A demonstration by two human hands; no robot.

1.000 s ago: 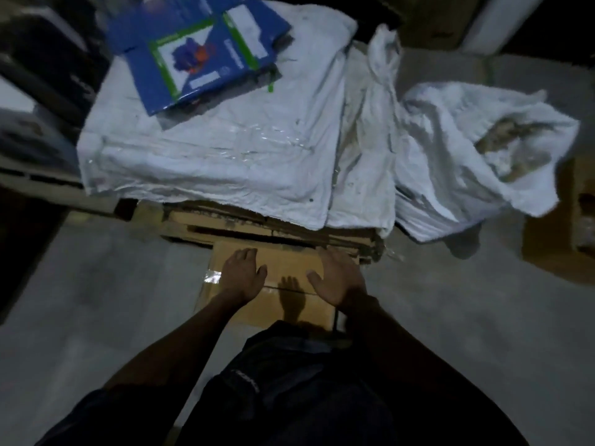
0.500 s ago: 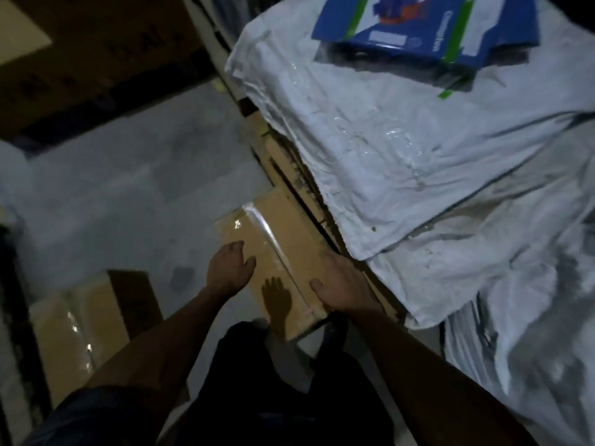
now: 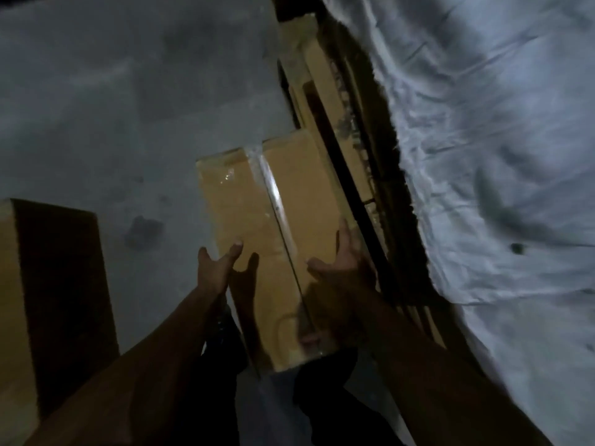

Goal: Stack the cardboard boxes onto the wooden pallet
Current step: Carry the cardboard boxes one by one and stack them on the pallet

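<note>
A taped brown cardboard box (image 3: pixel 257 201) lies on the concrete floor against the edge of the wooden pallet (image 3: pixel 325 88). My left hand (image 3: pixel 215 265) hovers at the box's left side, fingers spread and thumb over the top. My right hand (image 3: pixel 341 265) is at the box's right side, between box and pallet, fingers straight. Neither hand plainly grips the box. A second cardboard box (image 3: pixel 48 300) stands on the floor at the lower left.
Large white woven sacks (image 3: pixel 483 156) cover the pallet top on the right and hang over its edge. Grey concrete floor (image 3: pixel 112 91) stretches to the upper left. My dark-trousered legs are below the box.
The view has swung left and closer; the blue carton on the sacks is out of sight. Both hands slid from the box's top to its two sides.
</note>
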